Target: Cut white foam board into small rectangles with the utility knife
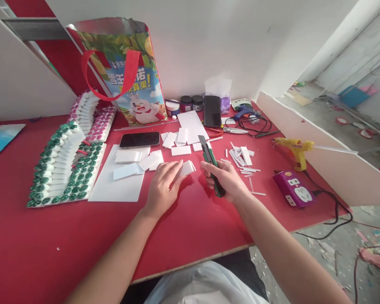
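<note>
1. Cards (pixel 186 169) are being pinched by fingers of the left hand (pixel 164 185), left of the glue gun (pixel 294 147).
2. The right hand (pixel 227 181) is clenching a cutter (pixel 208 154).
3. Trimming is seemingly being readied; next is probably calling for steady cards.

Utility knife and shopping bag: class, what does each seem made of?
Utility knife: probably moulded plastic body, fairly matte, judging by its green and black colouring. Shopping bag: perhaps laminated fabric or plastic, slightly shiny, given its crisp print and silvery inside.

Blue packet (pixel 3 139) partly off-frame, left.
</note>
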A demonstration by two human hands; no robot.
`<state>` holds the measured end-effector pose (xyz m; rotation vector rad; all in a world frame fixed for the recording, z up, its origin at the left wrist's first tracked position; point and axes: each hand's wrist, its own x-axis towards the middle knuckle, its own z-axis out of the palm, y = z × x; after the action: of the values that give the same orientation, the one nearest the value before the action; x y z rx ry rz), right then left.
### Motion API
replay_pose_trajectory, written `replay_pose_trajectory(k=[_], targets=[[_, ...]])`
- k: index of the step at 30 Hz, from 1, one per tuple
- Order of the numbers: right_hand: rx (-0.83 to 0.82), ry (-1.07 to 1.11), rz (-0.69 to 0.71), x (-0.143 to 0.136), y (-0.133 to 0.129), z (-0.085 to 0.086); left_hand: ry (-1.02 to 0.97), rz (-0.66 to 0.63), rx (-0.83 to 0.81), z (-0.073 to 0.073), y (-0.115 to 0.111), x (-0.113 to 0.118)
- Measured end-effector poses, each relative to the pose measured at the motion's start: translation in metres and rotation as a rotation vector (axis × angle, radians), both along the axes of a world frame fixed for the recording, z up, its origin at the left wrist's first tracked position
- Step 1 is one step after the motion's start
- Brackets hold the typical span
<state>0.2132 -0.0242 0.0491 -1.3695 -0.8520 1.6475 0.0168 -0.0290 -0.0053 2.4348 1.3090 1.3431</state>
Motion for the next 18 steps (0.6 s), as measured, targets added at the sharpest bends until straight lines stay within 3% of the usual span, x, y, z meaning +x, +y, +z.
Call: replay_pose_trajectory(k=[2,13,16,18], targets=[[-0.031,0.103,0.013,-0.007,0.004,-0.003,0.008,-0.024,0.009,0.002,-0.001,0.001],[0.042,0.018,0.099,-0.006,0.004,0.007,0.037,-0.115,0.018,0.006,-0.003,-0.002],[0.056,-0.056,0.107,0.005,0.01,0.007,0.054,-0.122,0.023,0.006,-0.004,-0.002],[0.12,-0.233,0.062,0.015,0.014,0.007,0.052,-0.127,0.044,0.006,-0.003,-0.001]])
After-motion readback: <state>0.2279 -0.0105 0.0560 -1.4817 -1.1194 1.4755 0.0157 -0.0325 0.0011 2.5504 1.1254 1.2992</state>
